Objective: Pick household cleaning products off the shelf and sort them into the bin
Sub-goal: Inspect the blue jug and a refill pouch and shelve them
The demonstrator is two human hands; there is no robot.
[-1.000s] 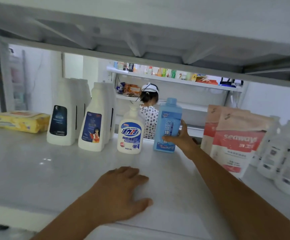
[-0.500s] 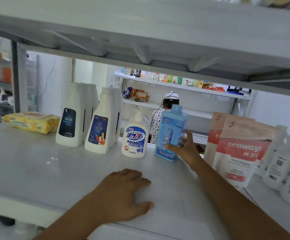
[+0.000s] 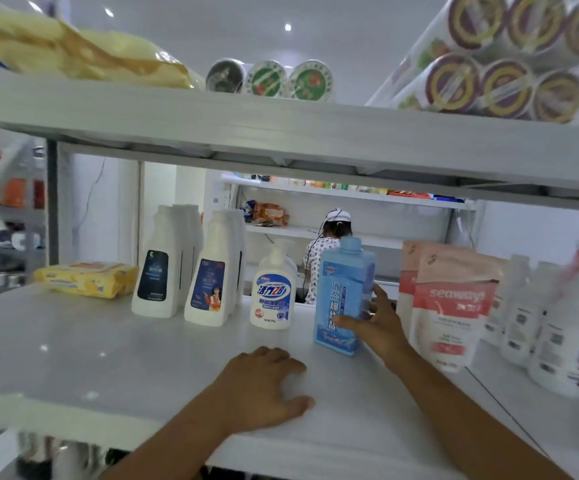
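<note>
Behind blue bottle [image 3: 341, 292], fingers [image 3: 378, 299] half-hidden

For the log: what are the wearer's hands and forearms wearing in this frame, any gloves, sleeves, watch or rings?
Nothing visible. The left hand and right hand are bare, with no gloves, and both forearms are uncovered up to the frame edge. No watch, bracelet or ring shows on either wrist or on the visible fingers, though motion blur limits fine detail.

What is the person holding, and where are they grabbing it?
The right hand grips the blue bottle around its lower body, thumb across the front label. The left hand holds nothing; it rests flat on the shelf.
</note>
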